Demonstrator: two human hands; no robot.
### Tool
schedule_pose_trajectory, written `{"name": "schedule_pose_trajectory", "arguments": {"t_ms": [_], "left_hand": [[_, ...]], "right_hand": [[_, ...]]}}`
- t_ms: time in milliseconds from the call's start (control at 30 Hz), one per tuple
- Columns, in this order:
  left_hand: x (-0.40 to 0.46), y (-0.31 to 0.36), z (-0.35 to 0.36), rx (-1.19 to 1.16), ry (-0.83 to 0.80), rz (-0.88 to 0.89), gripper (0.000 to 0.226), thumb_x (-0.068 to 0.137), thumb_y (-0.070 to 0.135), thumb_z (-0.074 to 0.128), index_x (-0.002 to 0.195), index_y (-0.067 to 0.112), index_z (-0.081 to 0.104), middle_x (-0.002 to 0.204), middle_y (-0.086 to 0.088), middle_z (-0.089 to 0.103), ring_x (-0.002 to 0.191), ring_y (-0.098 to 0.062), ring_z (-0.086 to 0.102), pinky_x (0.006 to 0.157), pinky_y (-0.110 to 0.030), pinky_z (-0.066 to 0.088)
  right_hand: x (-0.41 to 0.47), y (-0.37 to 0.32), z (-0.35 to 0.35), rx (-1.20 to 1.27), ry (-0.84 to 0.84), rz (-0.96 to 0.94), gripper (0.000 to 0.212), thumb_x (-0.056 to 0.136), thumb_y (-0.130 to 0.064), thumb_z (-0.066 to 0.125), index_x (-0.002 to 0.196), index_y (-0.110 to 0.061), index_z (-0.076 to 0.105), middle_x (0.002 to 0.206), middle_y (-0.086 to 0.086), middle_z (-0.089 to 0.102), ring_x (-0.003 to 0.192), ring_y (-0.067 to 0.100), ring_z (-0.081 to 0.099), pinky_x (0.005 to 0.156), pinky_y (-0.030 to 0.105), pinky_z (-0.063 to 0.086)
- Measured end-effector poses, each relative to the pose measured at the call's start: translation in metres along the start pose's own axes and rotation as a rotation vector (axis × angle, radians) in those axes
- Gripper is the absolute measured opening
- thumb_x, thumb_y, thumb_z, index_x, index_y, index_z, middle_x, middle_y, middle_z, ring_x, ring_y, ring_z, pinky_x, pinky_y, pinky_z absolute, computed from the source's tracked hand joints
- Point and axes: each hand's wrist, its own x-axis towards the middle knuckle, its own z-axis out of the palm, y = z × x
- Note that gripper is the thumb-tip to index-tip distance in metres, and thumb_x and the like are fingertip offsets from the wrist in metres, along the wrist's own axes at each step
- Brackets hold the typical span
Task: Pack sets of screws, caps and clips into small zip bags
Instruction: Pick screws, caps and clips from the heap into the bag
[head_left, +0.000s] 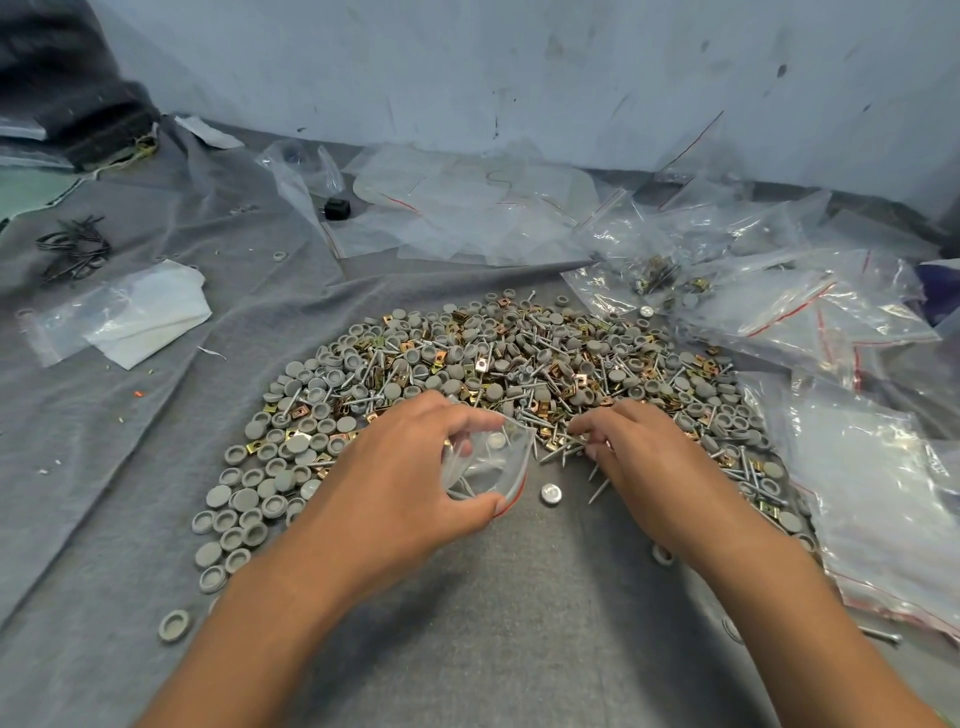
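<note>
Head: grey cloth (509, 613), pale wall (467, 67).

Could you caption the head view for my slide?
Left hand holds a zip bag open while right hand gathers screws.

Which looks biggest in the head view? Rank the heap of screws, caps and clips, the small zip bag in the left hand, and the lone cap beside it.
1. Heap of screws, caps and clips
2. Small zip bag, held by the left hand
3. Lone cap
</note>
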Motion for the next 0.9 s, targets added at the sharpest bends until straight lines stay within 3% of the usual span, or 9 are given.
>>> {"name": "schedule_pose_trajectory", "arguments": {"t_ms": [167, 333, 467, 567, 700, 800, 900], "left_hand": [[-0.001, 0.0, -0.001, -0.007, -0.005, 0.001, 0.061, 0.075, 0.05, 0.08, 0.131, 0.05, 0.056, 0.102, 0.028, 0.053, 0.099, 0.013, 0.046, 0.085, -0.026, 0.05], [0.0, -0.002, 0.0, -0.004, 0.001, 0.001, 0.061, 0.074, 0.054, 0.078, 0.131, 0.051, 0.056, 0.101, 0.027, 0.053, 0.1, 0.013, 0.046, 0.084, -0.025, 0.05], [0.0, -0.002, 0.002, 0.005, -0.007, -0.01, 0.064, 0.072, 0.057, 0.075, 0.132, 0.053, 0.053, 0.101, 0.026, 0.053, 0.097, 0.011, 0.047, 0.085, -0.029, 0.053], [0.0, -0.002, 0.003, 0.004, 0.001, -0.008, 0.062, 0.074, 0.054, 0.077, 0.131, 0.052, 0.055, 0.101, 0.025, 0.054, 0.099, 0.01, 0.047, 0.085, -0.028, 0.052], [0.0, 0.001, 0.004, -0.006, 0.018, 0.007, 0.06, 0.074, 0.052, 0.078, 0.131, 0.049, 0.057, 0.101, 0.023, 0.054, 0.096, 0.008, 0.048, 0.084, -0.021, 0.047], [0.001, 0.002, 0.004, -0.018, 0.019, 0.01, 0.062, 0.074, 0.051, 0.079, 0.132, 0.046, 0.058, 0.099, 0.024, 0.054, 0.092, 0.008, 0.048, 0.082, -0.023, 0.047], [0.001, 0.002, 0.004, -0.024, 0.008, 0.006, 0.06, 0.074, 0.051, 0.078, 0.131, 0.046, 0.058, 0.1, 0.024, 0.054, 0.093, 0.008, 0.049, 0.083, -0.026, 0.05]], "right_hand": [[0.004, -0.005, 0.002, -0.104, -0.041, 0.072, 0.019, 0.101, -0.036, 0.054, 0.119, -0.03, 0.055, 0.115, -0.009, 0.054, 0.108, 0.016, 0.049, 0.079, 0.03, 0.043], [0.0, -0.002, 0.003, -0.154, -0.07, 0.058, 0.01, 0.102, -0.042, 0.05, 0.105, -0.034, 0.046, 0.106, -0.012, 0.044, 0.096, 0.011, 0.037, 0.075, 0.028, 0.035], [0.0, 0.001, -0.005, 0.108, -0.025, 0.132, 0.01, 0.102, -0.036, 0.052, 0.094, -0.035, 0.048, 0.09, -0.015, 0.054, 0.079, 0.004, 0.049, 0.067, 0.031, 0.043], [-0.003, -0.005, -0.011, 0.283, 0.053, 0.115, 0.007, 0.102, -0.033, 0.053, 0.096, -0.036, 0.051, 0.09, -0.014, 0.06, 0.078, 0.001, 0.054, 0.064, 0.017, 0.041], [-0.011, -0.032, -0.02, 0.546, 0.183, -0.09, 0.015, 0.099, -0.023, 0.061, 0.093, -0.037, 0.057, 0.086, -0.015, 0.063, 0.081, 0.001, 0.058, 0.063, 0.006, 0.041], [-0.017, -0.049, -0.02, 0.39, 0.303, -0.389, 0.007, 0.095, -0.024, 0.063, 0.101, -0.025, 0.066, 0.095, -0.02, 0.06, 0.085, 0.0, 0.059, 0.076, 0.009, 0.043], [-0.018, -0.054, -0.016, 0.262, 0.353, -0.494, 0.017, 0.095, -0.026, 0.065, 0.108, -0.016, 0.071, 0.103, -0.009, 0.064, 0.093, 0.006, 0.059, 0.082, 0.022, 0.05]]}}
